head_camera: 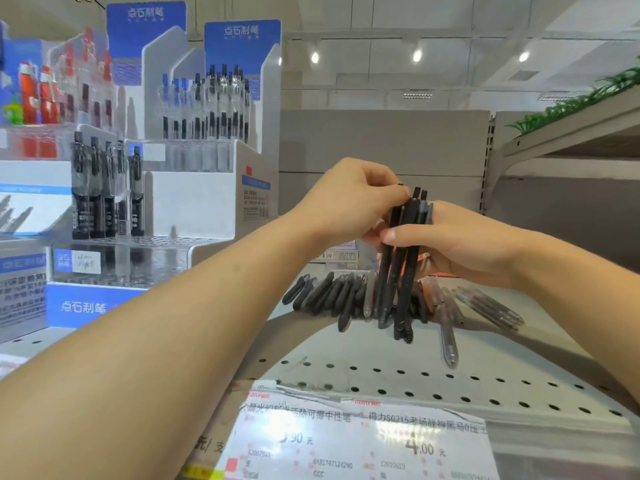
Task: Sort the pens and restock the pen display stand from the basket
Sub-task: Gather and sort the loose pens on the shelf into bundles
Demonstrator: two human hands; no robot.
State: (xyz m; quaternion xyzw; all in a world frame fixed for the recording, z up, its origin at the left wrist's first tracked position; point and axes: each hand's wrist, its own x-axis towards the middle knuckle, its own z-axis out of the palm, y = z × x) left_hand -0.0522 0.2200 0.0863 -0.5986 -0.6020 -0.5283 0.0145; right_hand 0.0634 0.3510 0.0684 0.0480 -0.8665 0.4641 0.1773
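**Sorting under way, display stand only part filled**

Pens are being gathered into a bunch over the shelf. The right hand (460, 244) grips a bundle of black pens (401, 258) upright, thumb pressed across the barrels and fingers curled behind them. The left hand (349, 199) comes in from above, its fingertips pinching the top end of one pen in that bundle, as if squaring it up or adding it.

My judgement is that the job is somewhere in the middle. A row of dark pens (329, 296) lies side by side on the perforated shelf (450, 382) just below the hands, and a few clear pens (488, 306) lie to the right of them, so some sorting by kind looks done. The display stand (194, 188) at left holds pens in its upper tiers, yet the holed clear tier (138, 258) lower down looks mostly unfilled. No basket shows in this view.

The black pens look matte and slim, with narrow clicker tops; the loose ones at right have see-through plastic barrels. The stand is white card with clear plastic trays and blue headers. The shelf is pale painted metal, dotted with round holes, with glossy price labels (363, 441) along its front edge.
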